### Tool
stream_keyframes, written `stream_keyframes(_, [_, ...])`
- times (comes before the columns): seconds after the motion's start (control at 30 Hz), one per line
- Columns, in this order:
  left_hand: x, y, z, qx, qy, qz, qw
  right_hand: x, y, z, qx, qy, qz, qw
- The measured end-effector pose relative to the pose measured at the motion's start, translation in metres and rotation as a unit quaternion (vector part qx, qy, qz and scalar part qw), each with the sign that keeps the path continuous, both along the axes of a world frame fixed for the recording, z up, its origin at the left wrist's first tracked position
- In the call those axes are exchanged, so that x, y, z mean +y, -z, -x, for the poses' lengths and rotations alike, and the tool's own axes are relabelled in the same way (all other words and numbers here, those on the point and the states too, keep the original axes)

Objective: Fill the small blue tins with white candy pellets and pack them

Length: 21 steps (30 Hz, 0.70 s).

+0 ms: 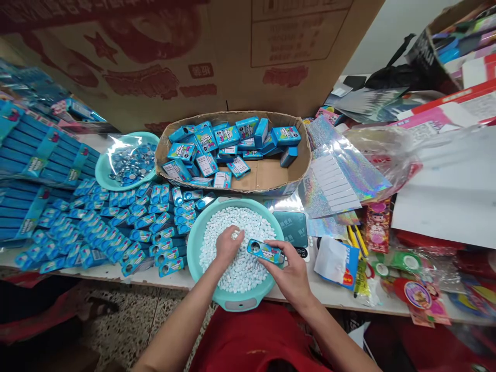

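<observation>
A round teal basin (196, 243) full of small white candies (236, 276) sits at the table's front edge. My left hand (228, 245) reaches into it, fingers curled together, with white candies between thumb and fingers. Over the basin's right half, my right hand (292, 271) grips a small blue candy box (265, 251) between thumb and fingers. A dark round opening shows near the left end of that box's upturned face. Rows of similar blue boxes (104, 230) stand packed to the left of the basin, several with round openings on top.
Behind the basin, a cut-down cardboard box (263, 175) holds loose blue candy boxes. A smaller teal bowl (101, 173) contains shiny round pieces. Right of the basin lies a digital scale (291, 228), beside holographic sheets (344, 160) and wrappers. A large carton (232, 51) rises behind.
</observation>
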<state>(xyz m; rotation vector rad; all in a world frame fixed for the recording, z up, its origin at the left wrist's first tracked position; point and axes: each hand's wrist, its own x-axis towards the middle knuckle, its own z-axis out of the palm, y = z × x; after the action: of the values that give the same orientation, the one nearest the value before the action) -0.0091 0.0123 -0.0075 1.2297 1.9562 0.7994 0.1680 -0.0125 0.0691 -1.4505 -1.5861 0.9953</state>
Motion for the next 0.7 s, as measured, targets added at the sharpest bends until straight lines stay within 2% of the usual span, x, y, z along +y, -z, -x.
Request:
stream_keyframes(0.07, [-0.002, -0.015, 0.001, -0.177, -0.090, 0.022, 0.980, 0.001, 0.000, -0.003, -0.017, -0.015, -0.009, 1.000])
stream_keyframes(0.17, [-0.005, -0.051, -0.005, -0.388, -0.183, 0.021, 0.903, 0.002, -0.001, -0.003, -0.038, -0.043, -0.035, 0.998])
stream_keyframes(0.23, [-0.006, -0.077, -0.012, -0.460, -0.202, -0.020, 0.864, 0.003, -0.002, 0.002, -0.054, -0.065, -0.063, 0.994])
stream_keyframes(0.33, [-0.006, -0.106, -0.019, -0.503, -0.216, -0.088, 0.832, 0.004, -0.007, 0.014, -0.082, -0.097, -0.089, 0.988])
stream_keyframes(0.47, [-0.005, -0.118, -0.020, -0.505, -0.245, -0.142, 0.816, 0.005, -0.017, 0.029, -0.107, -0.137, -0.106, 0.979])
stream_keyframes(0.7, [-0.003, -0.115, -0.016, -0.460, -0.268, -0.165, 0.830, 0.011, -0.021, 0.039, -0.108, -0.140, -0.091, 0.980])
